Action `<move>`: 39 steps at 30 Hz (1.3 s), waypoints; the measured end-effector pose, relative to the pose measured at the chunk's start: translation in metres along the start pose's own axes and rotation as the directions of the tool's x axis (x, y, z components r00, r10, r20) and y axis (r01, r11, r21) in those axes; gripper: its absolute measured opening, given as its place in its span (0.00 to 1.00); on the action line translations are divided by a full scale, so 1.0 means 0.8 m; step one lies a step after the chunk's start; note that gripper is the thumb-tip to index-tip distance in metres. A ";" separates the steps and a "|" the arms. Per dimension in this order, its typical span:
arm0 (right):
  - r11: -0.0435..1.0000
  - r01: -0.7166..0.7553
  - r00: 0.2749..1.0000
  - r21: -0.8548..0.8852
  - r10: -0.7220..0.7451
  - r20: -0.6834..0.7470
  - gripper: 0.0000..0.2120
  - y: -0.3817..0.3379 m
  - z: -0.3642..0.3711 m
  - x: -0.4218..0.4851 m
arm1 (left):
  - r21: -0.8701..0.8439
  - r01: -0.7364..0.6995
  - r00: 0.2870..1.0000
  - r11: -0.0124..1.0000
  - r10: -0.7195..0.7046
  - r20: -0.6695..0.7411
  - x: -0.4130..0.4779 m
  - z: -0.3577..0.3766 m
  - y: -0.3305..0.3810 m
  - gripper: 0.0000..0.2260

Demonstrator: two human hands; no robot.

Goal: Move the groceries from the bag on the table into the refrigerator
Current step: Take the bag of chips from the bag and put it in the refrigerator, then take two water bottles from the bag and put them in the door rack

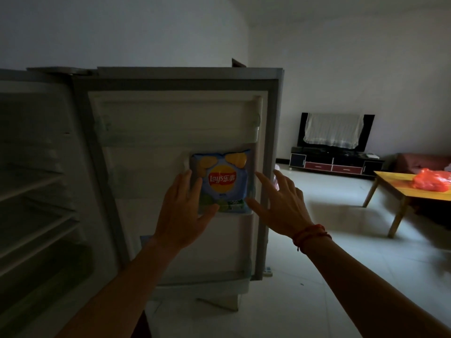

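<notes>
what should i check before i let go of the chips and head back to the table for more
1. Chips bag upright in the door shelf: ok.
2. Left hand flat against the bag, not gripping: ok.
3. Right hand open, holding nothing: ok.
4. Fridge door wide open: ok.
5. Orange bag on the table: ok.
6. Groceries left inside it: cannot tell.
</notes>
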State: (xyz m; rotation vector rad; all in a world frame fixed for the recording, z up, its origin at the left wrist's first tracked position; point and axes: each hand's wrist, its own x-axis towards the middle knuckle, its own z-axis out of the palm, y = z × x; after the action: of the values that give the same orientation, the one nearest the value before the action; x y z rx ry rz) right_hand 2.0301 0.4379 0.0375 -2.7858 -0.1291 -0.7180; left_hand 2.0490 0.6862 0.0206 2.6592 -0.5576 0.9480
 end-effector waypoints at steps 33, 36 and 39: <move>0.783 -0.554 0.832 -0.284 0.505 -0.232 0.38 0.136 -0.122 -0.231 | -0.398 -0.385 0.892 0.833 0.446 0.071 0.017 0.090 0.244 0.36; 0.716 -0.631 0.776 -0.301 0.575 -0.260 0.38 0.152 -0.142 -0.265 | -0.452 -0.427 0.863 0.784 0.502 0.056 0.011 0.096 0.285 0.36; 0.664 -0.678 0.735 -0.315 0.607 -0.303 0.37 0.171 -0.159 -0.296 | -0.479 -0.474 0.831 0.739 0.555 0.032 0.008 0.101 0.324 0.35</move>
State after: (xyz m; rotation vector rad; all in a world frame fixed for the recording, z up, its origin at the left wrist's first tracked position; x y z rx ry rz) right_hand 1.7848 0.2667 -0.0012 -2.7831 1.1273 -0.8432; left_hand 1.9845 0.4237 -0.0062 2.1900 -1.4304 0.5939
